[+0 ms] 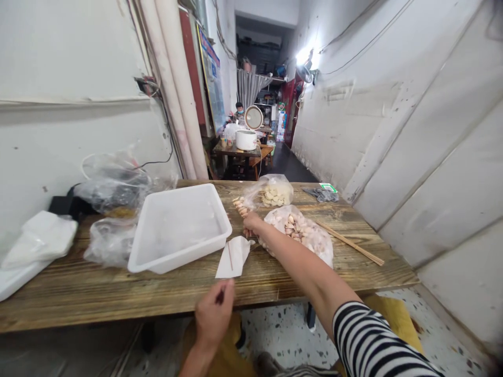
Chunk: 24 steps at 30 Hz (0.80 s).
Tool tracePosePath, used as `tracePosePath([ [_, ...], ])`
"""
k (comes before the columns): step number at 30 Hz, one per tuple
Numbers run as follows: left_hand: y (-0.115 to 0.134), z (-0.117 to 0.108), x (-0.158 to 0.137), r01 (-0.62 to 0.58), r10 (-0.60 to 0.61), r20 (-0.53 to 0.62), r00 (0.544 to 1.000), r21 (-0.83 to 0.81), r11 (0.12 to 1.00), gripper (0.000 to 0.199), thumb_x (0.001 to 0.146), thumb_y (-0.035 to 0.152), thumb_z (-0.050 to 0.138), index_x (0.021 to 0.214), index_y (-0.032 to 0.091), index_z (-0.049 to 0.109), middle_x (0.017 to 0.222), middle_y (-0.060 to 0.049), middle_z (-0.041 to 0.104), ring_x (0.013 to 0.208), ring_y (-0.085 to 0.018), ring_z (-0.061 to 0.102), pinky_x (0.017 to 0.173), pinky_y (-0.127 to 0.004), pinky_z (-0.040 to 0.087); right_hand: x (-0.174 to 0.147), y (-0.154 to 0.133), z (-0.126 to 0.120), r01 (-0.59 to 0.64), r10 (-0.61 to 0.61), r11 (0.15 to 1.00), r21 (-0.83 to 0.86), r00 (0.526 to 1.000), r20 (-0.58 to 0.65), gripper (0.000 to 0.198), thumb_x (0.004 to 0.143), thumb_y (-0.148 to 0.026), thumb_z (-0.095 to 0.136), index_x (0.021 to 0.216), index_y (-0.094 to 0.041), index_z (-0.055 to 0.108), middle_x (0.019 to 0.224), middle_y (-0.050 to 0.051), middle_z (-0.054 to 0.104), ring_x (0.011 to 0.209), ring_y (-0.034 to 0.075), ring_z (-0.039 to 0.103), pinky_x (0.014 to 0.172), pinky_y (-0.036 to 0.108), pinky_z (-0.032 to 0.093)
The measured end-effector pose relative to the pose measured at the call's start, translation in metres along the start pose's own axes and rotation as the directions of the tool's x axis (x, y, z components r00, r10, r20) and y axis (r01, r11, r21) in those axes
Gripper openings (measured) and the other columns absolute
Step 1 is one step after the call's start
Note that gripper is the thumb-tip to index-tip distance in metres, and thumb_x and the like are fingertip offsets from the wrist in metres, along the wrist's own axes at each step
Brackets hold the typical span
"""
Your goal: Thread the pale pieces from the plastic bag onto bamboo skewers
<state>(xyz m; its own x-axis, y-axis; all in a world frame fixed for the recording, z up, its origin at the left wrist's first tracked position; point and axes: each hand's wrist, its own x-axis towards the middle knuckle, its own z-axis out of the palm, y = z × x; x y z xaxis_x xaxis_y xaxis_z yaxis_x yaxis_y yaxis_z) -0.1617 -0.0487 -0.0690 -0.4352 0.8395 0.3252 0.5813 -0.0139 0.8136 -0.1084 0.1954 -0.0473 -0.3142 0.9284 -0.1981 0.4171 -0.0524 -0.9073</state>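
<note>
My left hand (214, 317) is at the table's front edge, its thumb and forefinger pinched. A thin stick like a skewer (230, 255) runs from those fingertips over a piece of white paper (237, 264); their point of contact is blurred. My right hand (253, 224) reaches across the table and closes round a skewer of garlic cloves (240, 206), its fingers partly hidden. Under and beside my right forearm lies an open plastic bag of loose garlic cloves (293, 222). Behind it, a clear bag (277, 191) holds pale, flat slices on sticks.
Left of the paper stands a white plastic tub (181, 222). A bundle of bamboo skewers (351, 243) lies at the right, with a dark crumpled bag (325, 195) behind it. Crumpled plastic bags (110, 241) crowd the left. Farther back, a person sits behind a table with a white cooker (246, 140).
</note>
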Motion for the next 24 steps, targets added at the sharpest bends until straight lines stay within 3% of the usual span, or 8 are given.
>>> tracePosePath([
  [2,0.005,-0.007,0.023,0.105,-0.097,-0.044,0.994,0.211,0.972,0.03,0.081,0.041,0.046,0.072,0.019,0.065,0.057,-0.001,0.061,0.055,-0.014,0.055,0.054,-0.022,0.038,-0.01,-0.001,-0.002,-0.067,0.067,0.998,-0.002,0.997,0.033,0.019,0.091,-0.027,0.052,0.099,-0.011,0.058,0.086,0.002,0.061,0.066,0.01,0.059,0.057,0.024,0.051],
  [6,0.01,0.004,0.064,0.017,-0.164,0.209,0.964,0.568,0.823,0.042,0.084,0.045,0.035,0.07,0.018,0.065,0.07,-0.01,0.067,0.068,-0.023,0.061,0.056,-0.028,0.038,-0.044,-0.006,-0.012,-0.076,0.072,0.996,0.055,0.995,0.072,0.016,0.091,-0.025,0.05,0.084,-0.012,0.055,0.062,-0.004,0.054,0.043,0.005,0.047,0.039,0.016,0.04],
  [9,0.005,0.024,0.079,-0.036,-0.22,0.285,0.933,0.683,0.729,0.045,0.084,0.042,0.033,0.076,0.013,0.067,0.079,-0.018,0.068,0.076,-0.029,0.063,0.061,-0.033,0.041,-0.083,-0.007,-0.028,-0.006,-0.012,0.988,0.155,0.993,0.115,0.015,0.091,-0.02,0.043,0.077,-0.016,0.048,0.047,-0.009,0.043,0.032,0.004,0.038,0.031,0.014,0.028],
  [12,-0.001,0.035,0.086,-0.034,-0.253,0.304,0.918,0.697,0.716,0.04,0.08,0.036,0.038,0.08,0.009,0.068,0.086,-0.023,0.067,0.081,-0.032,0.063,0.064,-0.036,0.042,-0.126,-0.002,-0.046,0.072,-0.125,0.962,0.263,0.973,0.193,0.014,0.089,-0.021,0.04,0.076,-0.019,0.043,0.046,-0.01,0.042,0.031,0.005,0.039,0.03,0.013,0.028],
  [16,0.0,0.034,0.093,-0.051,-0.216,0.33,0.919,0.643,0.765,0.039,0.082,0.035,0.035,0.077,0.012,0.066,0.086,-0.02,0.068,0.08,-0.028,0.063,0.061,-0.032,0.04,-0.168,0.014,-0.061,0.149,-0.242,0.917,0.369,0.945,0.219,0.017,0.086,-0.033,0.047,0.076,-0.019,0.041,0.052,-0.009,0.05,0.036,0.006,0.046,0.032,0.014,0.034],
  [20,0.007,0.041,0.089,-0.021,-0.163,0.269,0.949,0.57,0.822,0.053,0.086,0.048,0.024,0.066,0.015,0.061,0.07,-0.014,0.066,0.069,-0.024,0.061,0.055,-0.028,0.035,-0.18,0.032,-0.06,0.184,-0.271,0.875,0.448,0.952,0.139,0.02,0.088,-0.035,0.044,0.076,-0.02,0.037,0.057,-0.006,0.056,0.043,0.009,0.056,0.039,0.018,0.044],
  [24,0.014,0.056,0.073,0.108,-0.176,0.188,0.966,0.325,0.94,0.054,0.082,0.057,0.028,0.053,0.017,0.051,0.053,-0.005,0.058,0.053,-0.017,0.052,0.049,-0.025,0.03,-0.174,0.045,-0.053,0.2,-0.236,0.839,0.506,0.972,0.008,0.015,0.091,-0.028,0.036,0.078,-0.021,0.035,0.065,-0.002,0.06,0.056,0.012,0.064,0.051,0.024,0.051],
])
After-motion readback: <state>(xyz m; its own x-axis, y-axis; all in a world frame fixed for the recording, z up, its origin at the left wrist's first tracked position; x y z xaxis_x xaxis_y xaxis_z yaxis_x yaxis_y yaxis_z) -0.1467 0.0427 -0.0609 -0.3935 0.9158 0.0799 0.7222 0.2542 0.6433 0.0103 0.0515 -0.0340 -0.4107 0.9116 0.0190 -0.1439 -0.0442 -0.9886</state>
